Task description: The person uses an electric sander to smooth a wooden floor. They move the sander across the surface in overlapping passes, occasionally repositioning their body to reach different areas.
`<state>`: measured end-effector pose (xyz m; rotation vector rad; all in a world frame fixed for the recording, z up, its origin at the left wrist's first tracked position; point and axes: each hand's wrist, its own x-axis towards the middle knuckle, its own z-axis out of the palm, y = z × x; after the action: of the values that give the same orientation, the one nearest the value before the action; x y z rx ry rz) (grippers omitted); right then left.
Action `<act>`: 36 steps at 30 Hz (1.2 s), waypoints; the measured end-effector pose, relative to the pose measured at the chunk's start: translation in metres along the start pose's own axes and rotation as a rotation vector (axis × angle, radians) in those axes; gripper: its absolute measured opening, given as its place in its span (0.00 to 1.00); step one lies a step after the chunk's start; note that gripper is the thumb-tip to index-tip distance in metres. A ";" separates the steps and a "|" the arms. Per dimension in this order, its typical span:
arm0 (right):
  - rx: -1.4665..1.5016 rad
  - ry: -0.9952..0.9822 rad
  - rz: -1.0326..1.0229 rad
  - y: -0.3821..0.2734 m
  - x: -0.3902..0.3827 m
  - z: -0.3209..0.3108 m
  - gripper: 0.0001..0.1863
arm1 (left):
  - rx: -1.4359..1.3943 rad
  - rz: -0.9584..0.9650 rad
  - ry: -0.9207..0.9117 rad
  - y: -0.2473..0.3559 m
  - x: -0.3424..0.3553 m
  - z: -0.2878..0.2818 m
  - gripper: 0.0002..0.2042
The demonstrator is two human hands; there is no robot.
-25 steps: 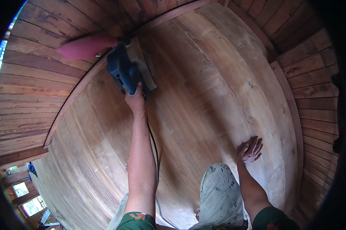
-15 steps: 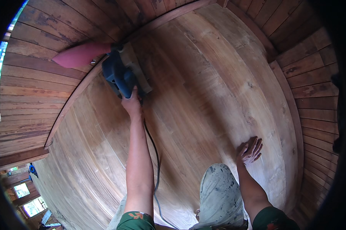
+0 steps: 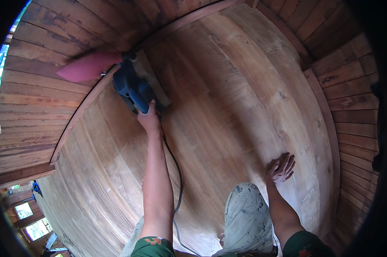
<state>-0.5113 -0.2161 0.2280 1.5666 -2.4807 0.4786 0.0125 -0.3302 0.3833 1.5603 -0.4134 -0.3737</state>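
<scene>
My left hand [image 3: 150,119] is wrapped round the rear handle of a blue belt sander [image 3: 133,88], which rests on the wooden floor [image 3: 219,141] beside the left wall. A pink dust bag [image 3: 90,67] sticks out from the sander's far left side and lies against the wall boards. From the handle a dark power cord [image 3: 176,165] trails back past my left forearm. My right hand [image 3: 281,168] is planted on the floorboards to the right, fingers spread, holding nothing. Part of the sander's underside is hidden.
Plank walls rise on the left [image 3: 35,103] and right [image 3: 356,111], with a baseboard [image 3: 80,115] along the floor's edge. My bent knee [image 3: 248,210] is between my arms. A blue object [image 3: 36,187] sits at the lower left, near bright window openings [image 3: 38,229].
The sander has shifted slightly toward me with my left hand on it, and its dust bag has swung a little lower. My right hand stays in place.
</scene>
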 end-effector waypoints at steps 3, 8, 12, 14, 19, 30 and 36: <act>-0.011 -0.001 -0.002 0.001 0.001 0.001 0.37 | -0.003 -0.009 0.001 -0.001 -0.016 -0.001 0.10; -0.010 0.005 0.002 0.001 0.001 0.003 0.37 | -0.015 -0.039 0.009 -0.004 -0.052 -0.006 0.11; -0.012 0.030 -0.008 0.003 0.002 0.006 0.37 | -0.019 -0.032 0.035 -0.019 -0.090 -0.008 0.12; -0.026 0.041 -0.014 0.003 0.003 0.006 0.37 | 0.002 -0.018 0.047 -0.029 -0.113 -0.011 0.12; -0.011 0.006 0.009 0.002 0.004 0.006 0.38 | 0.026 -0.109 0.065 -0.047 -0.184 -0.025 0.12; 0.003 -0.004 0.009 0.009 0.006 0.013 0.39 | 0.057 -0.122 0.099 -0.051 -0.292 -0.034 0.11; -0.007 0.014 -0.007 0.008 0.007 0.015 0.39 | 0.054 -0.129 0.089 -0.050 -0.208 -0.029 0.11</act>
<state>-0.5210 -0.2239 0.2149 1.5640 -2.4629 0.4776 -0.1541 -0.2038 0.3307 1.6543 -0.2562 -0.3934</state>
